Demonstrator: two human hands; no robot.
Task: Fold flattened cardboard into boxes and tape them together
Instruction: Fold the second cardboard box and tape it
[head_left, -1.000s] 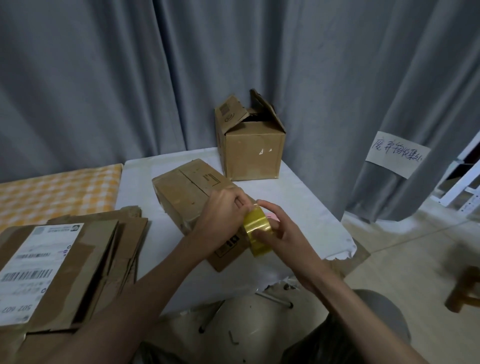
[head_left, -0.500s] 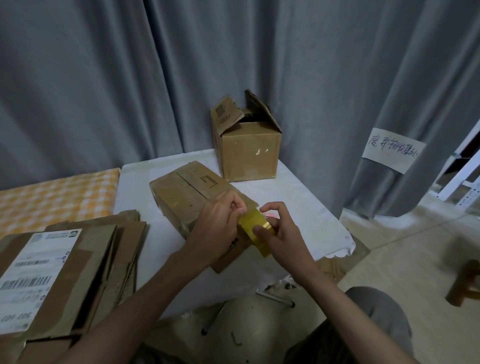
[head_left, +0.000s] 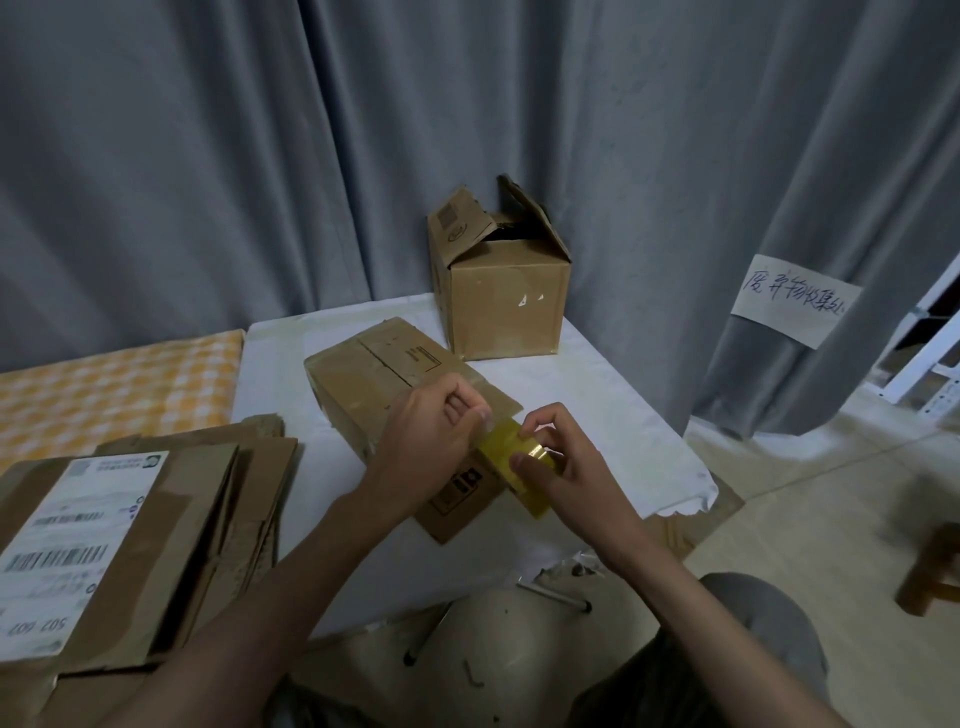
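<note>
A folded brown cardboard box (head_left: 374, 374) lies on the white table (head_left: 613, 395), its closed flaps facing up. My right hand (head_left: 566, 467) grips a yellow tape roll (head_left: 514, 462) just over the box's near right end. My left hand (head_left: 436, 441) pinches the tape's free end at the roll, fingers curled, resting over the box top. A second box (head_left: 504, 301) with raised flaps stands upright at the table's back.
A stack of flattened cardboard (head_left: 156, 540) with a white shipping label lies at the left. A yellow checked cloth (head_left: 114, 389) covers the surface beyond it. Grey curtains hang behind. A wooden stool (head_left: 935, 566) stands on the floor at the right.
Both hands have stayed at the box's near end with the tape roll. My right hand's fingers have shifted on the roll, and the roll has turned slightly.
</note>
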